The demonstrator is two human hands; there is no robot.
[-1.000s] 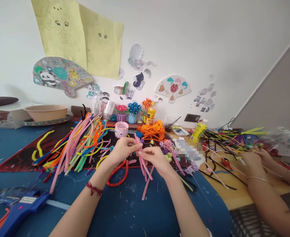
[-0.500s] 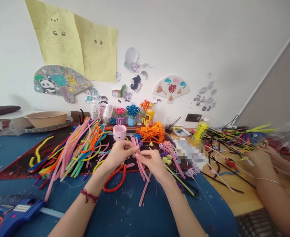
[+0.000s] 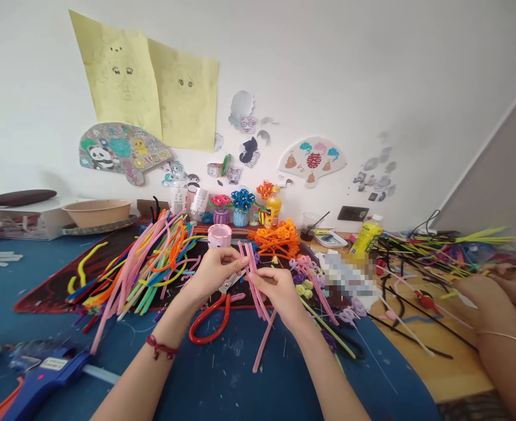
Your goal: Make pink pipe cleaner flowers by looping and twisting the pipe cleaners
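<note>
Several pink pipe cleaners are bunched between my two hands, slanting from upper left to lower right. My left hand pinches them near the upper ends, and my right hand has its thumb and fingers closed on them just below. One more pink pipe cleaner slants down onto the blue mat under my right hand. Beneath my left wrist lie red-handled scissors, with part of their blades covered by the hand. A pink striped pot stands just behind my hands.
A heap of coloured pipe cleaners lies left, with a blue glue gun in front. Orange pipe-cleaner pieces and purple flowers lie right. Bottles and finished flower pots line the wall. Another person's hands work at far right.
The view has turned slightly, so everything sits a little further right and lower. Both my hands keep hold of the pink pipe cleaners with hardly any shift.
</note>
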